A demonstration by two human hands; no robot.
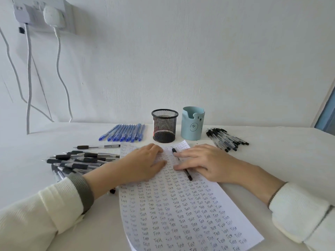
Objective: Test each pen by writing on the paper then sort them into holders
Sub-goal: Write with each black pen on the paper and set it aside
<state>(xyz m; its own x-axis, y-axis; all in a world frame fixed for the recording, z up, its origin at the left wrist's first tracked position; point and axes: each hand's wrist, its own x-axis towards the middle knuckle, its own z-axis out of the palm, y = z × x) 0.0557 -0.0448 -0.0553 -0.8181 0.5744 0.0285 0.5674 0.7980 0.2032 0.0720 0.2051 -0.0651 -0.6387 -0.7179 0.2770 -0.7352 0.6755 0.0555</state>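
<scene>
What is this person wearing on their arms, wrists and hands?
Both arms wear cream ribbed knit sleeves, the left sleeve and the right sleeve alike. A wide grey woven band sits on the left wrist; a thin dark band circles the right wrist. The left hand and right hand are bare, no gloves or rings showing.

The right hand lies flat across a black pen, hiding the middle of its barrel; only the two ends show. The left hand covers rows of writing at the far left of the paper, whose near edge runs off the frame. The left forearm masks part of the black-grip pen pile and most of a small black object. A red mark low on the mesh holder is too small to identify.
</scene>
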